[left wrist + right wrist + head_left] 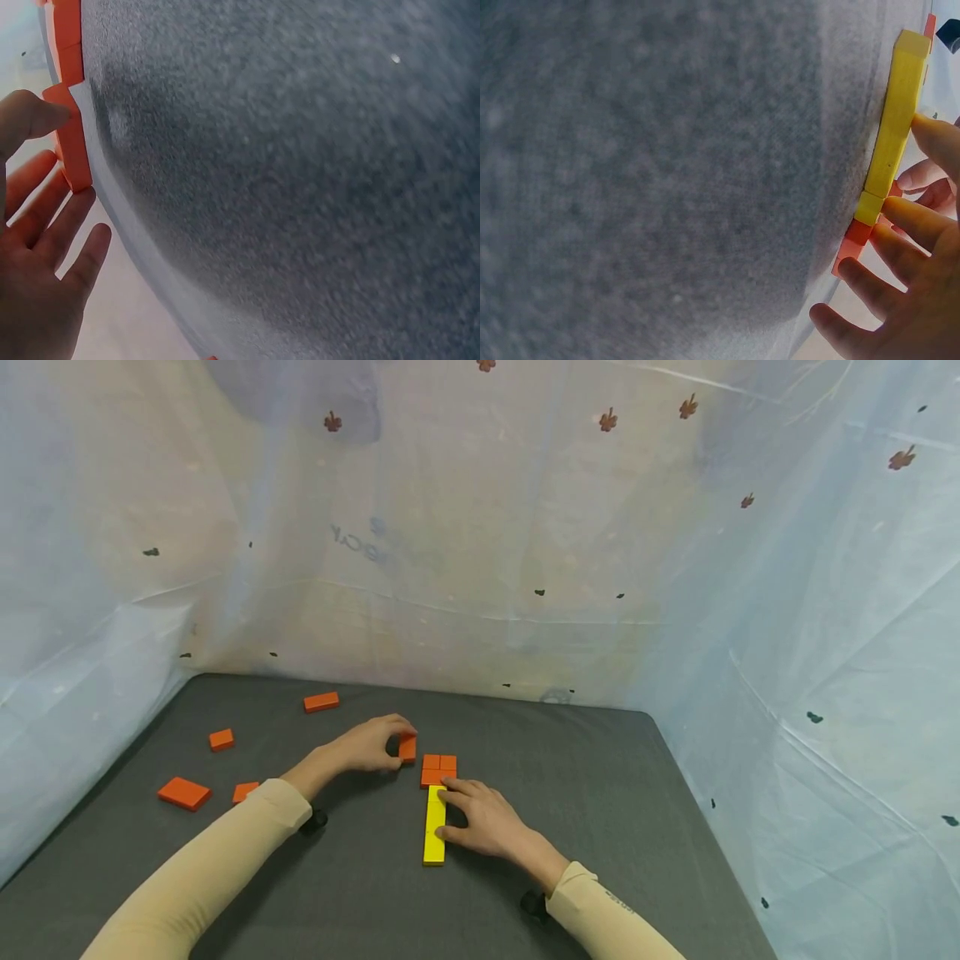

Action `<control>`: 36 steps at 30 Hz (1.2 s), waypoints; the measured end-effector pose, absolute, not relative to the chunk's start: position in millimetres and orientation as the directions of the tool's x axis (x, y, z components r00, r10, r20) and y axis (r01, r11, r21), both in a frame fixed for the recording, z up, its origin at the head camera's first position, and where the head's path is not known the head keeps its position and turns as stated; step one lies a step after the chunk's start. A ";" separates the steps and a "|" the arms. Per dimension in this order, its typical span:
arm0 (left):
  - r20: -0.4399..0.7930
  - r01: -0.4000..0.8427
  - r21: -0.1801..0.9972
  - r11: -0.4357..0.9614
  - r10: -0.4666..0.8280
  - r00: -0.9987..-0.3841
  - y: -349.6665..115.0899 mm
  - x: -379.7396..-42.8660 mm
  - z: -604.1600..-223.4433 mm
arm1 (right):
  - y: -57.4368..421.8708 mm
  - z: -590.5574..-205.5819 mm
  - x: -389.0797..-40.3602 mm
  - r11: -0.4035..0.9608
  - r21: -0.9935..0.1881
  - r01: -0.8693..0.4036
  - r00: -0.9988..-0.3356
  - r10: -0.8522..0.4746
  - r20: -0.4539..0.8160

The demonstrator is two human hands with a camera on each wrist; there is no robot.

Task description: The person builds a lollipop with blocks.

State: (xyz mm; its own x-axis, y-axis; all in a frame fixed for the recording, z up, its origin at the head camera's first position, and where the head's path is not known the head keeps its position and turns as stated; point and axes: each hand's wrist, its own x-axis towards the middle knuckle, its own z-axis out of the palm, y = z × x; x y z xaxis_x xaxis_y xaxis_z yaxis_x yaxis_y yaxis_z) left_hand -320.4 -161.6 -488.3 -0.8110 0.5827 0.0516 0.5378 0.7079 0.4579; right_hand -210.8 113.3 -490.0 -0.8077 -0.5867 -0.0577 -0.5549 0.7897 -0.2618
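My left hand (371, 745) pinches a small orange block (407, 748) between thumb and fingers, just left of the far end of a row of blocks. In the left wrist view, the thumb lies on the held block (73, 150) with fingertips behind it. The row has orange blocks (439, 763) fitted together at its far end and a long yellow block (434, 835) with a short yellow piece (868, 208) between. My right hand (483, 818) touches the row from the right with extended fingers. Its thumb meets the long yellow block, its fingertips the short yellow and orange pieces.
Loose orange blocks lie to the left on the dark grey table (600, 793): one at the back (321, 702), a small one (221, 740), a wider one (183, 793) and one partly behind the left sleeve (244, 792). Pale plastic sheeting (450, 527) surrounds the table's back and sides.
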 end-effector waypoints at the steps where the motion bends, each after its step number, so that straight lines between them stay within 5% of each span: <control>1: 0.050 0.542 0.455 0.707 0.587 -0.808 -160.6 -320.7 -488.8 | 113.2 -490.1 -210.7 0.790 -0.262 -0.555 -0.808 -0.587 -0.057; 36: 0.011 0.567 0.439 0.697 0.626 -0.779 -146.4 -318.9 -495.9 | 114.6 -490.4 -211.3 0.780 -0.271 -0.564 -0.802 -0.596 -0.045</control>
